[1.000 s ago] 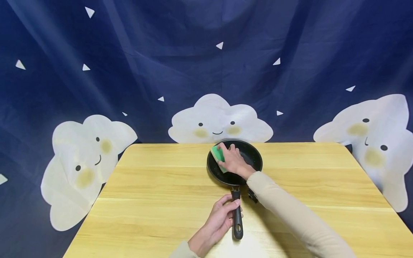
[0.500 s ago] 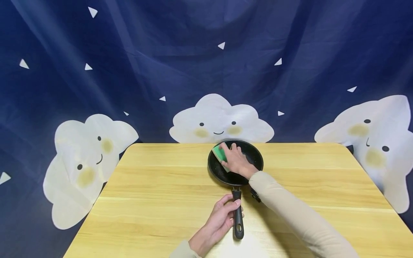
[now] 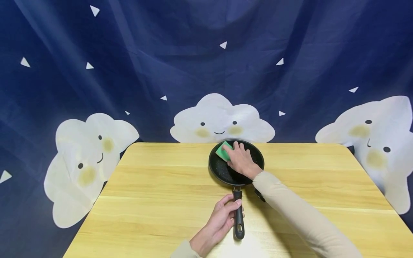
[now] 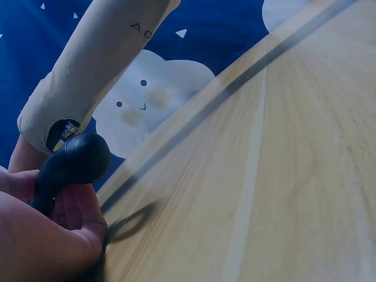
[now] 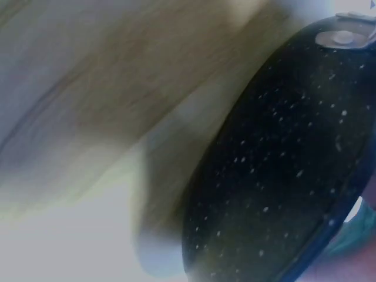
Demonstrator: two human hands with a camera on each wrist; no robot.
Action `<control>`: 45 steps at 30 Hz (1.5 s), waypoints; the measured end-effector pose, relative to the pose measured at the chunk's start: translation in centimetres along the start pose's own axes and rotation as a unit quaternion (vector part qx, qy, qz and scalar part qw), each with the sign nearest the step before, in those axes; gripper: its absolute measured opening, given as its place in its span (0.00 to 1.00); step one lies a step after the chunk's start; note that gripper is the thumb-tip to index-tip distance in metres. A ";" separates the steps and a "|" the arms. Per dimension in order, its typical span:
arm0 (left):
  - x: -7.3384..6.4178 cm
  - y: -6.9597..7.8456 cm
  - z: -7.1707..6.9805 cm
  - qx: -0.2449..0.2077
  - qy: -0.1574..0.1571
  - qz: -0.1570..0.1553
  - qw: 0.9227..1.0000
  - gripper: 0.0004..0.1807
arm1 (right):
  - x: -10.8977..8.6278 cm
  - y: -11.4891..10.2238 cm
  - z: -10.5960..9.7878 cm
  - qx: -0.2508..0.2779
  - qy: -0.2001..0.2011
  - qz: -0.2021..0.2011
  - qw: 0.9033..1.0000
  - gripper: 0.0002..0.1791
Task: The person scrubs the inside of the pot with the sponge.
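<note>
A black frying pan [image 3: 226,173] with white specks stands near the table's back edge, its handle [image 3: 239,224] toward me. My left hand [image 3: 220,220] grips that handle, thumb on top and fingers curled beneath. In the left wrist view the rounded handle end [image 4: 87,157] pokes out of the hand. Over the pan, my right hand [image 3: 241,160] holds a green sponge [image 3: 222,153] against the inner left side, near the far rim. The right wrist view has the speckled pan [image 5: 276,170] large, with a bit of green sponge [image 5: 355,232] at the right edge.
The pan is on a light wooden table [image 3: 155,200]. Behind it hangs a dark blue curtain [image 3: 193,53] with clouds and triangles. A beige right sleeve [image 3: 300,211] crosses the table's right half, a small black device [image 3: 259,195] under its cuff.
My right hand has slid the sponge a little right and away from me inside the pan, turning it. The left hand keeps its hold on the handle.
</note>
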State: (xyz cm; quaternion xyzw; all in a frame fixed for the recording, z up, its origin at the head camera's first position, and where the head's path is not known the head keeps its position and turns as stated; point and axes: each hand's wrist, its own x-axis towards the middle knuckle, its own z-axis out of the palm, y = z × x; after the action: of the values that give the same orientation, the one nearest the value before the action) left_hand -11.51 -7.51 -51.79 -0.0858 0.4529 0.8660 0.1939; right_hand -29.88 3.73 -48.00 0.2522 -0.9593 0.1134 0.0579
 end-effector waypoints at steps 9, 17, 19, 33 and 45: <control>-0.1 -0.1 0.1 0.000 0.003 -0.002 1.000 0.17 | -0.4 0.9 -0.2 -0.074 0.004 -0.006 0.997 0.27; 0.0 0.1 0.1 0.003 0.002 0.000 1.000 0.16 | -0.7 1.5 -0.6 -0.114 -0.007 -0.001 0.994 0.27; 0.1 0.1 0.0 0.002 0.001 -0.002 1.000 0.16 | -0.9 1.7 -0.7 -0.122 -0.004 -0.002 0.992 0.27; 0.2 0.0 -0.1 -0.002 0.003 -0.005 1.000 0.13 | -1.8 2.4 -1.8 -0.129 -0.007 0.001 0.992 0.26; 0.1 0.2 -0.1 0.014 0.001 -0.010 1.000 0.17 | -2.8 3.1 -2.9 -0.130 -0.030 0.013 0.991 0.25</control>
State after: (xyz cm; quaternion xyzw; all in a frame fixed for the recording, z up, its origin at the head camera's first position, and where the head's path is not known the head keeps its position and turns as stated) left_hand -11.68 -7.66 -51.68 -0.0881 0.4645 0.8575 0.2031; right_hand -28.85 8.32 -46.27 0.2331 -0.9704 -0.0190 0.0604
